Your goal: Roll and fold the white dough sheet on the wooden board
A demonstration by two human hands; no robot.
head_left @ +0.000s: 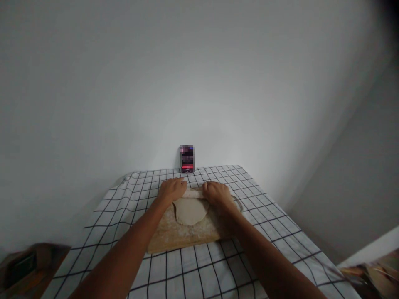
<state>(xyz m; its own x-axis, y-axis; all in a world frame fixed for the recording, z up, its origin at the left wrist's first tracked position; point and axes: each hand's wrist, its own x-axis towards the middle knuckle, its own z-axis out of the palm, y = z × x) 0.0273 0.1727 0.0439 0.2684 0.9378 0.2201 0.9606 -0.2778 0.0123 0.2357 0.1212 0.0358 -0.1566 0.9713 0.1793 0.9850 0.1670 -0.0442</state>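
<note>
A flattened piece of pale dough [190, 212] lies on a floured wooden board [174, 241]. Across its far edge rests a light rolling pin [193, 193], dusted with flour. My left hand [173, 189] is closed round the pin's left end, and my right hand [217, 192] grips the right end. Only the middle stretch of the pin shows between my hands; its ends are hidden under my fingers. The dough's far part is covered by the pin and my hands.
The board stands on a table with a white, black-checked cloth [205, 274]. A phone with a blurred screen [187, 159] leans upright against the white wall [199, 83]. A curved handle or rim [239, 203] shows past my right wrist. A brown box [34, 265] is at lower left.
</note>
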